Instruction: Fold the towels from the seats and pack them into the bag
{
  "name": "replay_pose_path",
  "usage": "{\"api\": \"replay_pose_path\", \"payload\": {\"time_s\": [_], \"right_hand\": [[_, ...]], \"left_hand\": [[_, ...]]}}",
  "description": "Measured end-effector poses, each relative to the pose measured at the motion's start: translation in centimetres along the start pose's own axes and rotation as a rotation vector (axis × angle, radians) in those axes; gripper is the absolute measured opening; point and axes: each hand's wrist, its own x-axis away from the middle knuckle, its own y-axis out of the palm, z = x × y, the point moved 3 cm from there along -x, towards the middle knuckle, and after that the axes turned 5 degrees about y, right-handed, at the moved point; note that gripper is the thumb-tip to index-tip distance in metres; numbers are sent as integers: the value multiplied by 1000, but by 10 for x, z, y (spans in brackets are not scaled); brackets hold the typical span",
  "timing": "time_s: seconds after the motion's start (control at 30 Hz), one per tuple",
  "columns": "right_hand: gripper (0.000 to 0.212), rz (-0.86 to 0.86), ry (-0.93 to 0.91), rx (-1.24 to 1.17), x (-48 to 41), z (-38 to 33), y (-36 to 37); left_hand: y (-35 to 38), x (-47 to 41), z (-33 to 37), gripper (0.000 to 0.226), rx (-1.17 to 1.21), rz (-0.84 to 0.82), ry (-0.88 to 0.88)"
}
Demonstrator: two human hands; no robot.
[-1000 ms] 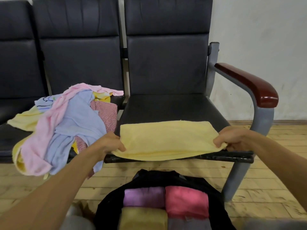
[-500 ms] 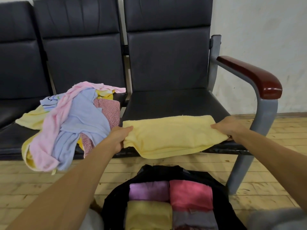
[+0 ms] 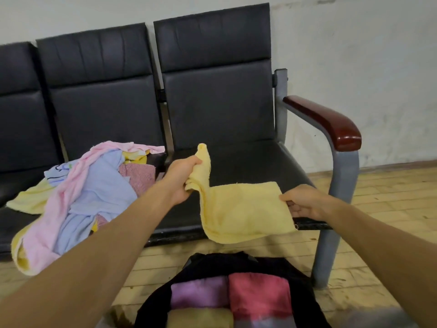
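Towel, yellow, folded, is held between both hands over the front edge of the right-end seat. Left hand has its fingers clenched round the towel's left end, bunched and lifted off the seat, one corner sticking up. Right hand pinches the right edge low, thumb on top, just at the seat's front edge. The towel's lower fold sags past that edge. A pile of unfolded towels, pink, blue and yellow, sits on the middle seat and spills over its front edge. The black bag lies open on the floor below the held towel. It holds four folded towels, touching: purple, pink-red, yellow, grey.
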Motion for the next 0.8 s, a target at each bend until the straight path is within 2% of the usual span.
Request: {"api": "replay_pose_path", "payload": {"time_s": [0.17,0.3,0.4,0.5,0.6,0.7,0.73,0.8], "right_hand": [[24,-48,22,-77,3,1,-3],[22,-67,35,-106,3,2,-4],[24,-84,33,-129,4,1,-4],[30,-70,-6,-92,3,-1,-2],[46,-25,-38,-6,1,-4,3],[58,62,-71,92,1,-6,7],[56,87,-89,148,0,-7,8],[34,139,-134,286,1,-8,12]], "left_hand": [[76,3,-16,4,-286,-87,-19],[115,7,-42,15,-434,-153,-12],[136,14,-62,11,-514,-349,-42],[139,21,-71,11,-404,-493,-92],[115,18,-67,28,-319,-376,17],[67,14,-63,31,-505,-128,171],[51,15,-63,30,-542,-70,198],[23,24,-65,28,-559,-3,215]]}}
